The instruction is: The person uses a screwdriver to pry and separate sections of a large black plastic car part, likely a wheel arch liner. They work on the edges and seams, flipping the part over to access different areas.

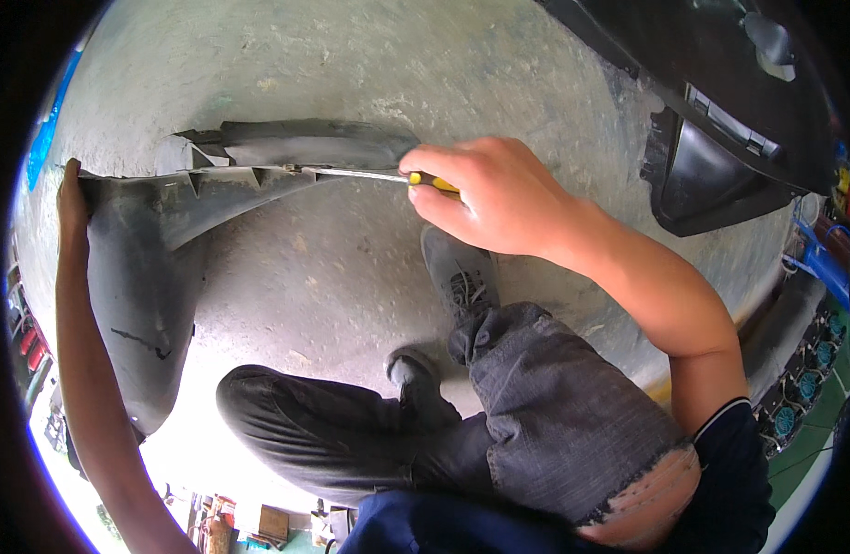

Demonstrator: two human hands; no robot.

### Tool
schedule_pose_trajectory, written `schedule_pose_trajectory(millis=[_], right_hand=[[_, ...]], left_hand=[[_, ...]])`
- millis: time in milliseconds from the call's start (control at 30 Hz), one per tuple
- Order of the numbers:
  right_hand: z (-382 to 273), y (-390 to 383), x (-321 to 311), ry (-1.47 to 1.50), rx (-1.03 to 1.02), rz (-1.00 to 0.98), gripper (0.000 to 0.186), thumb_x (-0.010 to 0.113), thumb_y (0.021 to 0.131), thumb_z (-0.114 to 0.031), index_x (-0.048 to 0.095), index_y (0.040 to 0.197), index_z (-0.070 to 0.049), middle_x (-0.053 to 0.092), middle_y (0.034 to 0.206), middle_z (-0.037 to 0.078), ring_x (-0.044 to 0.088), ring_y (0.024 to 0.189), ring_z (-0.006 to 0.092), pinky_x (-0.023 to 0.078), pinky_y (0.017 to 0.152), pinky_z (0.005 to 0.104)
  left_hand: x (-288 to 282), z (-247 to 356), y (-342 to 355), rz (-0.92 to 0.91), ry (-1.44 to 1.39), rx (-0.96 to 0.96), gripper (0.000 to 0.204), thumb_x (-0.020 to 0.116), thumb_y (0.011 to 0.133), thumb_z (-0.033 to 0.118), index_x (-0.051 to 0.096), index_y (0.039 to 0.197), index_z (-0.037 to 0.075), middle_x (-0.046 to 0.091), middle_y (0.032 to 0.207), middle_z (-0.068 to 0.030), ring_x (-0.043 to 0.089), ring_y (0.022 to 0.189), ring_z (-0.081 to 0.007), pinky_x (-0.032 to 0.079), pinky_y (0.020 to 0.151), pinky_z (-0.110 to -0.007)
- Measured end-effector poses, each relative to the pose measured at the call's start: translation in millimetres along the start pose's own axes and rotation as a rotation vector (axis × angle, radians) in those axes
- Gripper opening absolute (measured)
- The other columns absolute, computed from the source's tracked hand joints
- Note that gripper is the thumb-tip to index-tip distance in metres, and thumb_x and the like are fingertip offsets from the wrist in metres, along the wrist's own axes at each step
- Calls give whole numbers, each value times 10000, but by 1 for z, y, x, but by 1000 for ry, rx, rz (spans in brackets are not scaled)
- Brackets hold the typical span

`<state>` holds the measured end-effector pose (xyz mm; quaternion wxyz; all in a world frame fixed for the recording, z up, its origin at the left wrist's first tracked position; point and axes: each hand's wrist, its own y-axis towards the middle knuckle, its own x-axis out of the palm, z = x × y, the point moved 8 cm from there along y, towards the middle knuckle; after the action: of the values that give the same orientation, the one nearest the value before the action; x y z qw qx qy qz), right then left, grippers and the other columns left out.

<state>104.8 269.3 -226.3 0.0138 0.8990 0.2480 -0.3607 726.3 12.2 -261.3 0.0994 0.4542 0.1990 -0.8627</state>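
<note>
Right hand (485, 194) closed round a screwdriver (383, 176), upper centre of frame, its blade (351, 173) meeting a grey panel (134, 277); left hand (72, 198) at the panel, far left, grip unclear

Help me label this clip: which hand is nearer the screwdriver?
Right. The right hand grips the screwdriver by its handle; the left hand is farther left, at the left edge of the grey part.

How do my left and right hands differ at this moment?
The right hand is closed around a yellow-and-black-handled screwdriver; the left hand is against the left end of the grey panel.
The right hand points leftward across the view; the left hand points toward its top.
Both hands are bare.
</note>
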Motion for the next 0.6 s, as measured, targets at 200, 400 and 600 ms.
schedule_pose_trajectory(millis=[200, 400, 600], right_hand=[[-2, 3, 5, -11, -33, 51, 182, 643, 884, -176, 653, 1029, -67, 692, 782, 121, 664, 679, 315, 503, 590, 422], [-10, -3, 3, -55, -33, 123, 213, 673, 865, -160, 664, 1049, -53, 706, 822, 90, 677, 696, 278, 527, 582, 389], [-15, -5, 1, -81, -36, 158, 234, 702, 839, -137, 672, 1057, -57, 699, 827, 81, 674, 686, 258, 521, 560, 367]], left_hand=[[0, 3, -1, 55, 29, -3, 562, 545, 905, 615, 665, 917, 66, 530, 803, -7, 461, 738, -122, 390, 637, -299], [2, 9, -9, 119, 13, 41, 567, 547, 898, 623, 667, 924, 69, 539, 840, -25, 476, 778, -138, 410, 706, -294], [3, 9, -11, 56, 3, 46, 570, 554, 899, 620, 655, 961, 63, 538, 875, -20, 477, 834, -142, 407, 784, -293]])
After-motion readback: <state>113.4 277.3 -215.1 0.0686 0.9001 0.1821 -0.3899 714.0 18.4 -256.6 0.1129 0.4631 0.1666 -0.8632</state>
